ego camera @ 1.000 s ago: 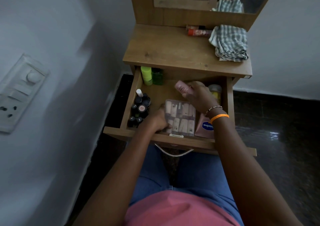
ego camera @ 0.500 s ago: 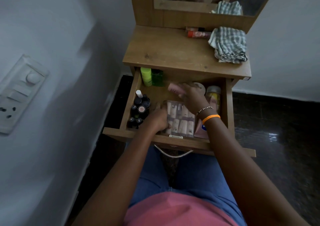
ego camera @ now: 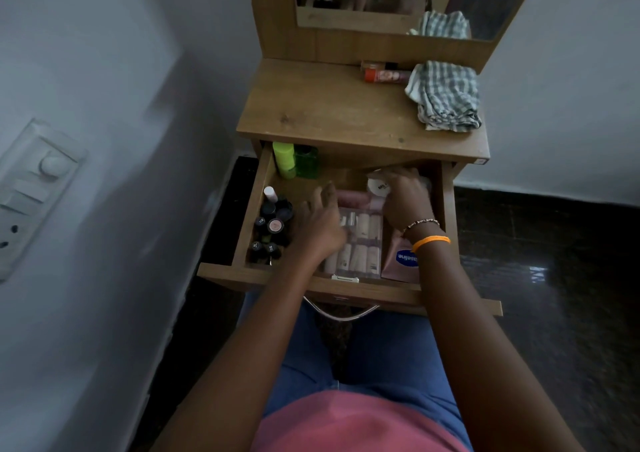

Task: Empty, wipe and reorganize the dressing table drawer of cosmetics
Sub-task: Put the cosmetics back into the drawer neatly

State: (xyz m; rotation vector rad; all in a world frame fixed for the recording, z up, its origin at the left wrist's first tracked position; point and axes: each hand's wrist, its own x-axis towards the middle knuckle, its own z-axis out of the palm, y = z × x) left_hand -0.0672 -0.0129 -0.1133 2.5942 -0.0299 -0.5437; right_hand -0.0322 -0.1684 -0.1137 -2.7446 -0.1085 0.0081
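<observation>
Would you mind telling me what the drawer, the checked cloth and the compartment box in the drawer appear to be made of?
The drawer looks like wood-grain laminated board with a matte finish; its brown grain matches the tabletop. The checked cloth appears to be soft woven fabric, crumpled in folds. The compartment box seems to be clear hard plastic, since its contents show through the lid.

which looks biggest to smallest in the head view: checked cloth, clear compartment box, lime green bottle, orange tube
1. checked cloth
2. clear compartment box, partly hidden by the left hand
3. lime green bottle
4. orange tube, close to the bottle and farther away, so unsure
</observation>
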